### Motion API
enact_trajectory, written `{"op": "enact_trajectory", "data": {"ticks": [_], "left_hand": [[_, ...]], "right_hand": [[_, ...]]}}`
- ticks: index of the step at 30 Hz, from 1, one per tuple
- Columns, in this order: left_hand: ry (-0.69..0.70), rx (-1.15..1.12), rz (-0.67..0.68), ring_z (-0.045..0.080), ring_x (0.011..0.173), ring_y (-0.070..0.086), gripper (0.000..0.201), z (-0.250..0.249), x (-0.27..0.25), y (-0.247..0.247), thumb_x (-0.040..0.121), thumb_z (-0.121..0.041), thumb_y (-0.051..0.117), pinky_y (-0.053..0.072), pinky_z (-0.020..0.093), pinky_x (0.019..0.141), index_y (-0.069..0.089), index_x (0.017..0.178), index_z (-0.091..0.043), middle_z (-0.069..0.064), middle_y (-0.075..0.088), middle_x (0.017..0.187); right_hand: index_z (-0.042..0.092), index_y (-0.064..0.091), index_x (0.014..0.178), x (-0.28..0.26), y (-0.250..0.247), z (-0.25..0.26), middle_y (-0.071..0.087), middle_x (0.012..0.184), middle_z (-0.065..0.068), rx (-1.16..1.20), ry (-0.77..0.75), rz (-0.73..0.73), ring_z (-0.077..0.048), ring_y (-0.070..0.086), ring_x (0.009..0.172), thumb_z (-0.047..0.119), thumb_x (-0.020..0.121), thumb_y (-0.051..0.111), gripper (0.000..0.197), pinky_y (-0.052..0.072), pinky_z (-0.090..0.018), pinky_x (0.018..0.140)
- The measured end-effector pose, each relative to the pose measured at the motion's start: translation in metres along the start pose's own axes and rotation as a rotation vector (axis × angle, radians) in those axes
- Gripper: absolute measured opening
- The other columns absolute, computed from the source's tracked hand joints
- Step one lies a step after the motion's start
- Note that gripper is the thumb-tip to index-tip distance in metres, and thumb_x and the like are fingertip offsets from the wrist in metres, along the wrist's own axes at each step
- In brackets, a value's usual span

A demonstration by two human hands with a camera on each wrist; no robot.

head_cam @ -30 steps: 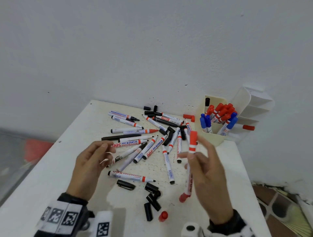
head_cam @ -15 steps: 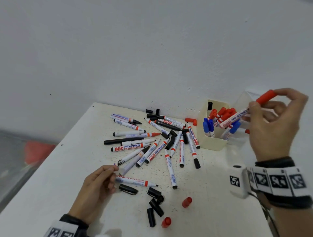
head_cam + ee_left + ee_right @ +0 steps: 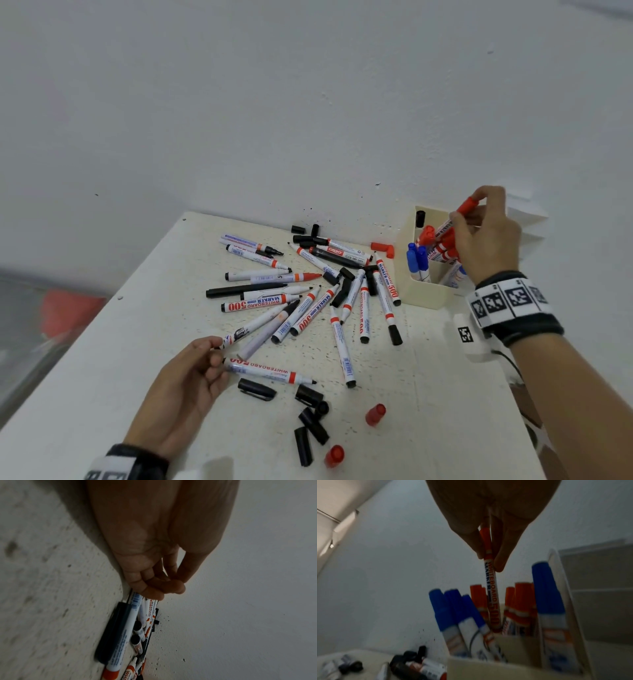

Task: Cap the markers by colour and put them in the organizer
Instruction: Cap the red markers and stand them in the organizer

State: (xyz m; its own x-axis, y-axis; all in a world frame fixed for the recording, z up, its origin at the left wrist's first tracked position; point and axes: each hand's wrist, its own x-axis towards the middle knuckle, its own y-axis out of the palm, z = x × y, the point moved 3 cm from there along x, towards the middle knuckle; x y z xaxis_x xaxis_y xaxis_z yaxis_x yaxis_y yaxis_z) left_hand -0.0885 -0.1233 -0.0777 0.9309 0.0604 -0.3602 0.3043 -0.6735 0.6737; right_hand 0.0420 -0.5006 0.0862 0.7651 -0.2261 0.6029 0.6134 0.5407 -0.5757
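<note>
Where head view blurs, right wrist shows red marker [image 3: 489, 574] label.

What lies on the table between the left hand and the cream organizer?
In the head view, the scattered pile of markers and loose black caps fills the stretch between the left hand and the organizer.

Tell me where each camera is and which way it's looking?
Head: on the person's head, facing forward and down at the table, both hands and wristbands showing.
Left wrist: on the left wrist, looking along the left hand at markers lying on the table.
Right wrist: on the right wrist, looking along the right hand down at the organizer.
Shared: head and right wrist both show the red-capped marker pinched above the organizer.
</note>
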Motion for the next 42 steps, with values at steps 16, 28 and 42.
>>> {"op": "enact_trajectory", "data": {"ticks": [16,28,42], "left_hand": [[0.003,-0.004,0.018,0.011,0.05,0.053,0.02,-0.001,-0.002,0.003,0.085,-0.016,0.051,0.055,0.021,0.054,0.068,0.082,-0.006,0.005,0.05,0.065],[-0.004,0.012,0.011,0.01,0.049,0.054,0.024,-0.002,-0.003,0.006,0.084,-0.016,0.05,0.057,0.023,0.054,0.072,0.075,-0.009,0.004,0.052,0.063],[-0.009,0.025,0.02,0.01,0.051,0.052,0.023,-0.001,0.0,0.002,0.085,-0.016,0.05,0.056,0.022,0.055,0.071,0.08,-0.007,0.005,0.051,0.065]], "right_hand": [[0.006,0.055,0.116,-0.009,0.029,-0.012,0.061,0.108,-0.017,-0.197,0.117,0.134,-0.028,0.059,0.095,0.013,0.097,0.05,0.02,0.046,-0.032,0.082],[0.002,0.062,0.099,-0.03,0.064,0.075,0.057,0.09,-0.004,-0.004,-0.282,0.137,-0.012,0.051,0.074,0.003,0.093,0.052,0.012,0.038,-0.004,0.067],[0.01,0.058,0.125,-0.034,0.189,0.016,0.062,0.12,-0.014,-0.537,-0.079,0.865,-0.031,0.06,0.106,0.007,0.091,0.049,0.035,0.052,-0.037,0.09]]}}
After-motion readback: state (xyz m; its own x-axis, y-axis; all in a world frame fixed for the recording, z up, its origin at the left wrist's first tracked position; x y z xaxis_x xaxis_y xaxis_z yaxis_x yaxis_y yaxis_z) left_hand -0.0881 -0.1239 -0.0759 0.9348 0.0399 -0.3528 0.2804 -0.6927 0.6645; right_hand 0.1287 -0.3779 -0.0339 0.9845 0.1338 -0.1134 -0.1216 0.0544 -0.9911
